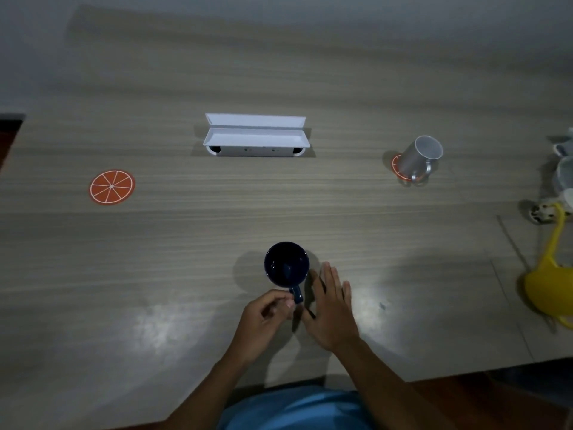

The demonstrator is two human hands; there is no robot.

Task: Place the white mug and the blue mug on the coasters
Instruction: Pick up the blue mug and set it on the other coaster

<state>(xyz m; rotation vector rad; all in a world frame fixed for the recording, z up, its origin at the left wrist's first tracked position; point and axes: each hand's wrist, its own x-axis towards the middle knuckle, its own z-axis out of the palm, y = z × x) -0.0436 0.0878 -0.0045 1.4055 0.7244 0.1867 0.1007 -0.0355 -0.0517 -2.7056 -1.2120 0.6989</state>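
- Blue mug [286,264] stands upright on the wood-grain counter [217,231], near the person's edge, mouth open upward and handle pointing back toward the person.
- Left hand [266,318] is curled at the mug's handle, thumb and fingertips [288,302] pinched on it.
- Right hand [331,308] lies flat and released, fingers spread and pointing away, just beside the mug on its right; whether it touches the mug is not clear.
- White mug [418,156] sits on the far right coaster [398,169], which shows orange from under its base; the wide lens makes the mug look tilted, with its handle toward the person.
- Second coaster [112,187], an orange-slice disc, lies bare on the left side of the counter, well apart from both mugs.
- White box [256,138] with its lid folded open rests at the middle of the counter, beyond the blue mug.
- Yellow bag [548,283] lies at the right edge, with blurred pale cups [564,172] behind it.
- Blue shirt [294,411] shows at the bottom.
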